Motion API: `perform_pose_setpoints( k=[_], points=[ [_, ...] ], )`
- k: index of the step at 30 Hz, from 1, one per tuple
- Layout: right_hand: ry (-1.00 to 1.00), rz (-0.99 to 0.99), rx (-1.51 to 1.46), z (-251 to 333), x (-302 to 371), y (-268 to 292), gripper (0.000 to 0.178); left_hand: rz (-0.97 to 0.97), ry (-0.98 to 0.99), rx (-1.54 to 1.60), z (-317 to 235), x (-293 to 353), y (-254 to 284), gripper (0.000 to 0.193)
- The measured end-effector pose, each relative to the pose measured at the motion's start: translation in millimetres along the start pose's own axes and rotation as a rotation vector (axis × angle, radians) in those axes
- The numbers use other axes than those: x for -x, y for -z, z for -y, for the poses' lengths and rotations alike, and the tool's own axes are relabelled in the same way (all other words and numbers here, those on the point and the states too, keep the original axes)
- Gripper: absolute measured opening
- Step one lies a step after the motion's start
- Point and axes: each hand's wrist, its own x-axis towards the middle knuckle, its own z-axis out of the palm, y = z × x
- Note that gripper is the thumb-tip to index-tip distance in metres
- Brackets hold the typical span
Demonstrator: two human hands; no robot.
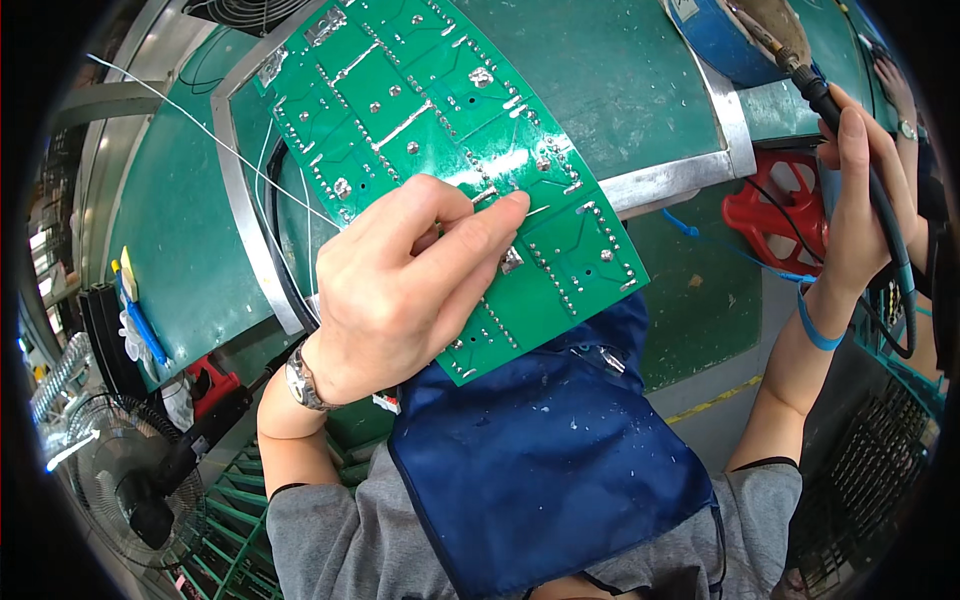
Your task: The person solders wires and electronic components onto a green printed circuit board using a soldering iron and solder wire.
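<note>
My left hand (395, 285) is over a large green circuit board (545, 300), pinching thin solder wire (539, 211) between thumb and fingertips. A short end of the wire sticks out past the fingers, close above the board; the rest trails off to the upper left. Rows of solder joints dot the board, which lies tilted on a metal frame (680, 183). At the right, my right hand (865, 190) is closed around a soldering iron (818, 95). The iron's tip is at the mouth of a blue round tub (712, 45) with brownish material inside.
Under the frame is a green worktop (620, 80). A red plastic reel (775, 215) sits at the right, beside the iron's black cable (908, 310). A fan (135, 480) stands at lower left. Another person's hand (893, 85) shows at the far right.
</note>
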Motion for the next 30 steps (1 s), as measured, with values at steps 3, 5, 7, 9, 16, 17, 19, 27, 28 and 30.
perform_pose_setpoints(
  k=[3,5,7,9,16,17,19,27,28,30],
  points=[
    [0.011,0.059,-0.007,-5,0,3,0.023,0.048,0.034,0.004,-2,0,3,0.032],
    [0.038,-0.061,0.028,0,1,-2,0.026,0.040,0.032,0.008,-4,1,4,0.032],
    [-0.032,-0.009,0.066,4,2,3,0.025,0.029,0.027,0.010,-7,4,5,0.031],
    [-0.097,-0.022,0.044,5,4,-1,0.023,0.010,0.036,0.017,-9,5,5,0.030],
    [-0.060,0.044,0.063,17,6,18,0.022,-0.027,-0.054,0.070,-11,11,5,0.028],
    [-0.055,0.047,0.013,21,7,20,0.022,-0.003,-0.004,0.084,-16,14,7,0.029],
    [-0.044,0.054,-0.085,30,10,26,0.024,0.043,0.058,0.102,-21,20,9,0.030],
    [0.002,0.347,-0.545,40,19,35,0.031,0.010,-0.028,0.093,-23,23,5,0.029],
    [0.004,0.351,-0.545,42,16,33,0.031,0.007,-0.038,0.081,-23,23,5,0.029],
    [-0.082,0.530,-0.631,46,10,30,0.030,0.002,-0.041,0.069,-23,25,4,0.029]
  ],
)
